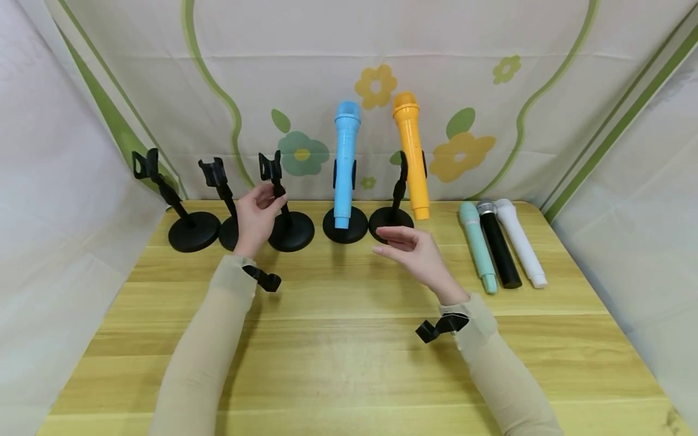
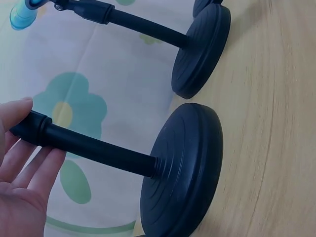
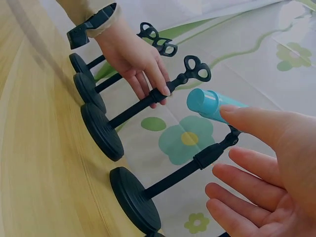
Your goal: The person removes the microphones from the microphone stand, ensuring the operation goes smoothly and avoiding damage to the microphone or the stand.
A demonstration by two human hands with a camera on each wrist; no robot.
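Observation:
My left hand (image 1: 255, 221) grips the upper stem of a black microphone stand (image 1: 292, 232), the middle one of the row, whose clip holds nothing. In the left wrist view, thumb and fingers lie around the stem's collar (image 2: 35, 129), and the round base appears below. A blue microphone (image 1: 344, 166) leans in the clip of the stand to the right. Beside it an orange microphone (image 1: 412, 157) sits tilted in the rightmost stand (image 1: 390, 217). My right hand (image 1: 411, 251), fingers loosely bent and holding nothing, hovers before that stand.
Two more black stands, the leftmost (image 1: 194, 232) and its neighbour (image 1: 215, 175), have bare clips. On the table's right lie mint green (image 1: 477, 245), black (image 1: 500, 249) and white (image 1: 520, 242) microphones side by side. A flowered curtain (image 1: 305, 79) hangs behind the wooden table (image 1: 338, 363).

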